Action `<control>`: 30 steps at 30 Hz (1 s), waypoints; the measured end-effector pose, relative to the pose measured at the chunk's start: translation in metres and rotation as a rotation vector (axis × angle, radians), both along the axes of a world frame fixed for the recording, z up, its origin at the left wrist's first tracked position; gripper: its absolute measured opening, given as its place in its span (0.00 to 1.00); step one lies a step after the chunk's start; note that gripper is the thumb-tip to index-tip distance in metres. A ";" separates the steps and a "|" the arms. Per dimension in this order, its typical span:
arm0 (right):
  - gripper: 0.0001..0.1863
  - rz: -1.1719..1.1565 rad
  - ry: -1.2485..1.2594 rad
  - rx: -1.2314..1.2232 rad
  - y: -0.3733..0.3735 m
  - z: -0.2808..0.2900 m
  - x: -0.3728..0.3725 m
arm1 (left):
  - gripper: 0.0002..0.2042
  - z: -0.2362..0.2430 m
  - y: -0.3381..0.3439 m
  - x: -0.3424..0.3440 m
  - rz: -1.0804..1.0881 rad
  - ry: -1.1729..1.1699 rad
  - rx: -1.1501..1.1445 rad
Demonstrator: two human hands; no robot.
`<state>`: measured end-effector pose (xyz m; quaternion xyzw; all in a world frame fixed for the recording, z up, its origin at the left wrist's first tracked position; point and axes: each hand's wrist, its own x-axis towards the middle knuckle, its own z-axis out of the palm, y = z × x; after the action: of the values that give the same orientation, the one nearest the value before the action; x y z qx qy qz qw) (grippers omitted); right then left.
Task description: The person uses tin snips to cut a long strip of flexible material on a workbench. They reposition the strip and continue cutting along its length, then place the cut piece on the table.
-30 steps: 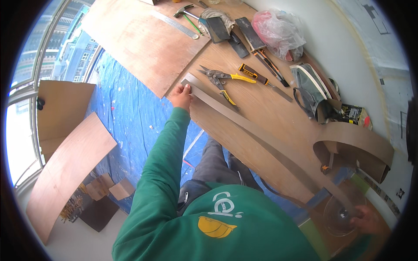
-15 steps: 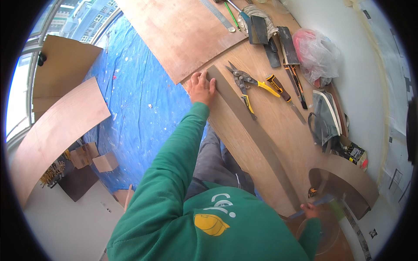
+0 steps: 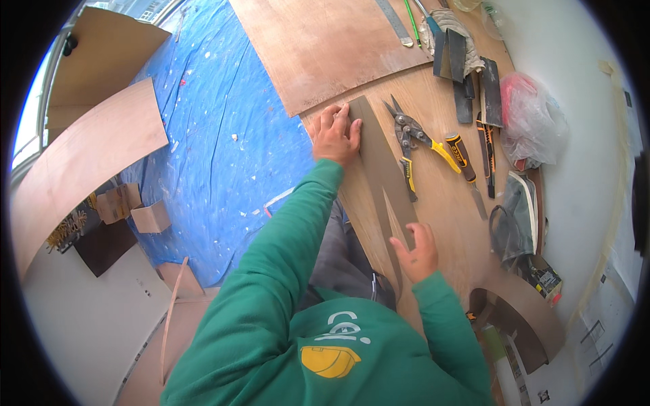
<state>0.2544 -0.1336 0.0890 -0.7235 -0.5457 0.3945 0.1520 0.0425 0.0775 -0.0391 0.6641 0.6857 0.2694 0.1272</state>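
Observation:
My left hand [image 3: 336, 139] lies on the near-side edge of a long grey-brown strip [image 3: 372, 152] by its far end, fingers laid down and thumb apart. Lower down the strip divides lengthwise: a thin tapering piece [image 3: 393, 254] curves away on the left, and pale wood shows in the gap. My right hand [image 3: 418, 256] is beside the wider part, thumb and fingers apart, with nothing held; whether its fingertips touch the strip I cannot tell. Tin snips [image 3: 414, 139] with yellow handles lie right of the strip, partly open.
The wooden board [image 3: 440, 179] also bears a yellow-and-black-handled tool [image 3: 464, 159], an orange-and-black cutter [image 3: 486, 152] and a plastic bag [image 3: 535, 125]. A reddish panel [image 3: 325, 54] overlaps its far side. Blue sheeting [image 3: 223, 135] covers the floor; a curved brown piece [image 3: 535, 318] stands lower right.
My right hand has come up from the lower right, where it held a blurred bluish tool, and is now empty beside the strip. A lengthwise split now shows. The view has shifted.

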 end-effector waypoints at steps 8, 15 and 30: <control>0.29 0.164 -0.246 0.014 -0.002 -0.057 -0.035 | 0.21 0.008 -0.003 0.004 -0.021 -0.002 -0.026; 0.24 0.062 -0.136 -0.014 -0.008 -0.052 -0.021 | 0.21 0.003 -0.001 0.005 -0.014 -0.024 -0.044; 0.25 0.034 -0.006 0.203 -0.018 -0.067 -0.007 | 0.21 0.007 0.000 0.008 -0.005 0.031 -0.072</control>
<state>0.2472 -0.1518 0.0223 -0.6962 -0.5955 0.3377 0.2160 0.0502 0.0776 -0.0316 0.6648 0.6952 0.2342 0.1410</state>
